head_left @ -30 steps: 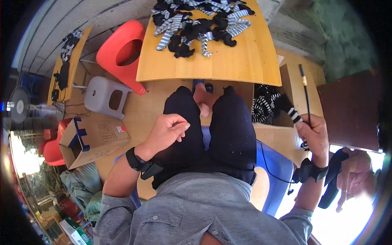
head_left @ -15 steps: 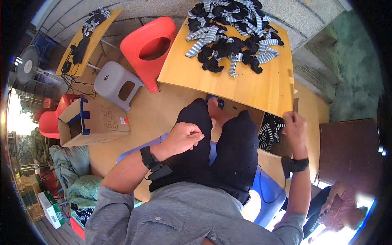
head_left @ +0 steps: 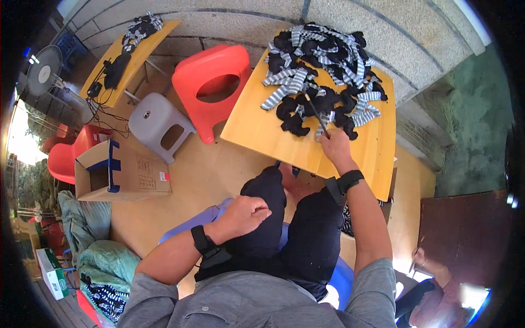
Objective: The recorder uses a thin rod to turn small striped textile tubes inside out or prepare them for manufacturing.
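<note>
My right hand (head_left: pixel 336 146) is over the near part of the yellow table (head_left: pixel 261 129). Its fingers are closed on a thin dark stick (head_left: pixel 316 113). The stick's far end reaches the pile of black and grey-striped cloth pieces (head_left: pixel 317 54). I cannot tell whether it touches them. My left hand (head_left: pixel 242 216) is above my left thigh, its fingers curled in; whatever they may hold is hidden. Each wrist wears a black strap with a small box.
A red stool (head_left: pixel 210 57) and a grey stool (head_left: pixel 156 112) stand left of the table. Further left is an open cardboard box (head_left: pixel 139 172). Green sacks (head_left: pixel 109 262) lie at lower left. Another person (head_left: pixel 437 295) sits at lower right.
My right hand has moved from beside the table's right front corner up over the tabletop, and the stick now shows in it. My left hand has barely moved. The view has shifted somewhat.
</note>
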`<state>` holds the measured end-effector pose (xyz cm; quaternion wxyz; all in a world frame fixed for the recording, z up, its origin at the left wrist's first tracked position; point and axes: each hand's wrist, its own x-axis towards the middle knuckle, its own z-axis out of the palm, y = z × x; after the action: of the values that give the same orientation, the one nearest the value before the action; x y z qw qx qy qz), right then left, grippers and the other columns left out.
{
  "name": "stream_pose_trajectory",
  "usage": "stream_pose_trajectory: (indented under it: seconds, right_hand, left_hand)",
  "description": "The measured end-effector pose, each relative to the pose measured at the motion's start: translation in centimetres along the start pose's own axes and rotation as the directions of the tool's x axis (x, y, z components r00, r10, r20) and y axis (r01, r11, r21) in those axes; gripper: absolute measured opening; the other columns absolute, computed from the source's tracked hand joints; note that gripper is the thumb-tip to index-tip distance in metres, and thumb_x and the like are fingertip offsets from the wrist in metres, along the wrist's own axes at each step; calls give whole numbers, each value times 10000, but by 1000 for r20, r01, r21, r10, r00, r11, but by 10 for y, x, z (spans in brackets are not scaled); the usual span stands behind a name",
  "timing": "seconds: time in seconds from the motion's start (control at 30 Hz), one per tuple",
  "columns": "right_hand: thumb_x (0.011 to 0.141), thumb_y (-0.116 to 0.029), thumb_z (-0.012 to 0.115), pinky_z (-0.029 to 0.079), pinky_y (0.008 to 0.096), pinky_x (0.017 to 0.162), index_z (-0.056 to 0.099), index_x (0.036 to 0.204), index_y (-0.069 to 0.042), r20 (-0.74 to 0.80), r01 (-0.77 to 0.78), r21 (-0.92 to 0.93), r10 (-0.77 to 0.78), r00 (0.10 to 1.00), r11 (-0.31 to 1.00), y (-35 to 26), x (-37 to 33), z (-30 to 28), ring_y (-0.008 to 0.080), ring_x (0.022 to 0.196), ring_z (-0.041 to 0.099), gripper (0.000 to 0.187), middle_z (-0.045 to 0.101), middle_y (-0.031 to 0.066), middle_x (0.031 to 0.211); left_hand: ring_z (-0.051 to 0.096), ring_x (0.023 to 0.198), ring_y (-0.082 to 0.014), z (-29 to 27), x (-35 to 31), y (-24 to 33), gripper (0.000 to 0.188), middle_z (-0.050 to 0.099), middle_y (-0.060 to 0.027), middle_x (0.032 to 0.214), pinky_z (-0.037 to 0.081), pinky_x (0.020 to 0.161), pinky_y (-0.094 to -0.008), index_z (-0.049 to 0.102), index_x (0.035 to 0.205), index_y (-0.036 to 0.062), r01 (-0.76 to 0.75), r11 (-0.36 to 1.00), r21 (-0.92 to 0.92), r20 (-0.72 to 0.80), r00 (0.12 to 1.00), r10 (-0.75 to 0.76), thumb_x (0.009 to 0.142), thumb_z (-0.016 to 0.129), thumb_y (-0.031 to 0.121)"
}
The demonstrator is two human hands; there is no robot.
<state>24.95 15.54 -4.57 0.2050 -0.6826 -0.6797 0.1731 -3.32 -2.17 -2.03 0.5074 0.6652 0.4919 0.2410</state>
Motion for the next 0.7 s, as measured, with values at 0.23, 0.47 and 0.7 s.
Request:
stream_pose_trajectory:
  seconds: [0.23, 0.47, 0.7]
  right_hand:
    - [850, -136, 594, 354, 281, 373, 573, 760, -19, 44, -188, 658, 212, 976, 729, -24, 3, -53, 109, 412, 504, 148, 536, 28, 598]
    - [871, -156, 569, 295, 215, 360, 570, 842, -63, 7, -128, 815, 212, 977, 566, -52, 0, -128, 70, 417, 457, 97, 502, -17, 583]
    - [861, -190, 586, 333, 237, 413, 601, 859, -76, -2, -188, 735, 279, 960, 652, -65, -50, -114, 69, 468, 460, 114, 518, -25, 612]
  left_hand:
    - [597, 602, -119, -2, -4, 1, 155, 626, -85, 649, 474, 551, -293, 662, 864, -20, -24, 997, 71, 39, 999, 21, 878, 652, 135]
    - [628, 584, -211, 6, 0, -6, 174, 640, -150, 671, 483, 560, -343, 663, 829, -25, 93, 992, -80, 5, 996, -93, 844, 649, 147]
    - [620, 645, -109, 1, -6, 9, 171, 652, -31, 811, 484, 566, -244, 647, 1028, -6, 151, 898, -413, -17, 985, -174, 912, 618, 116]
